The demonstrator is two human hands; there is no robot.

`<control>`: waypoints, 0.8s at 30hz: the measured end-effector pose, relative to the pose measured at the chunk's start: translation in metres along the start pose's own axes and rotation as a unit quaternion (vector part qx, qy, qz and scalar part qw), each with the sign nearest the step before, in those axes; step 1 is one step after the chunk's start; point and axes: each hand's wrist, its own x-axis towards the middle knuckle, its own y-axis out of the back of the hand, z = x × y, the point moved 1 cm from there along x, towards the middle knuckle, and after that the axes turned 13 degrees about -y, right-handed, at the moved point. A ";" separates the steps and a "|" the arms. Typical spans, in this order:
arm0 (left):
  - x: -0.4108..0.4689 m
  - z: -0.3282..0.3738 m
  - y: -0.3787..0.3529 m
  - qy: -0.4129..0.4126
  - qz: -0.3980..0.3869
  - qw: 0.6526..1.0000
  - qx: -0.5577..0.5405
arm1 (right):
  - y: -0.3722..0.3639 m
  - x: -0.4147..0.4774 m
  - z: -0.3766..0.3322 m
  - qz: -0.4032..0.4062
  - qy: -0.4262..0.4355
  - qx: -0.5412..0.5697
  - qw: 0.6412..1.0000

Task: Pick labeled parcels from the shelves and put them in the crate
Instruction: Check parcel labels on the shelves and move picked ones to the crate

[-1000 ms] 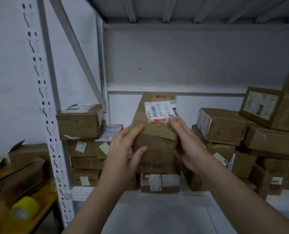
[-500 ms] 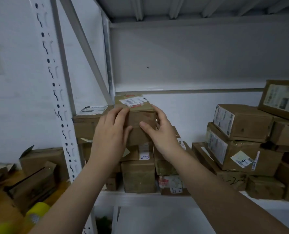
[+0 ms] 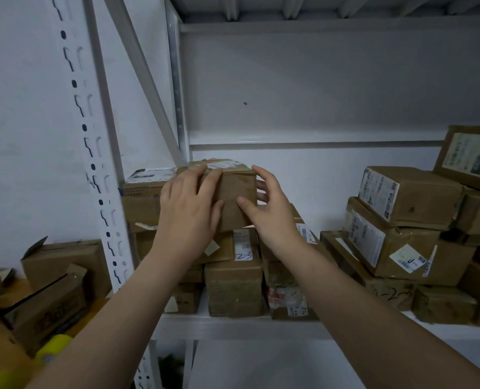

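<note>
A brown cardboard parcel (image 3: 234,203) with a white label (image 3: 223,165) on its top sits on top of the left stack on the shelf. My left hand (image 3: 188,209) lies flat on its front face, fingertips reaching the top edge. My right hand (image 3: 272,217) grips its right side, thumb on the front and fingers curled round the right edge. No crate is in view.
Another labelled box (image 3: 140,197) stands against the parcel's left side. Under it is a box marked "2-3" (image 3: 243,247). A tilted pile of parcels (image 3: 401,220) fills the shelf's right. The white perforated upright (image 3: 93,153) stands left, with open boxes (image 3: 51,299) and a yellow roll (image 3: 53,346) beyond.
The parcel, held tilted in the air a second ago, has moved up and left onto the left stack and now lies level. Both hands went with it.
</note>
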 end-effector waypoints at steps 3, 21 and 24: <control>-0.003 0.000 -0.004 -0.001 0.005 1.000 0.009 | 0.000 0.001 0.003 -0.013 -0.011 -0.023 1.000; -0.001 0.085 -0.012 -0.069 0.043 0.990 -0.113 | 0.079 -0.043 0.003 0.088 0.043 -0.192 0.976; 0.002 0.116 -0.027 -0.079 0.012 0.985 -0.153 | 0.124 -0.056 0.005 0.146 0.069 -0.259 0.952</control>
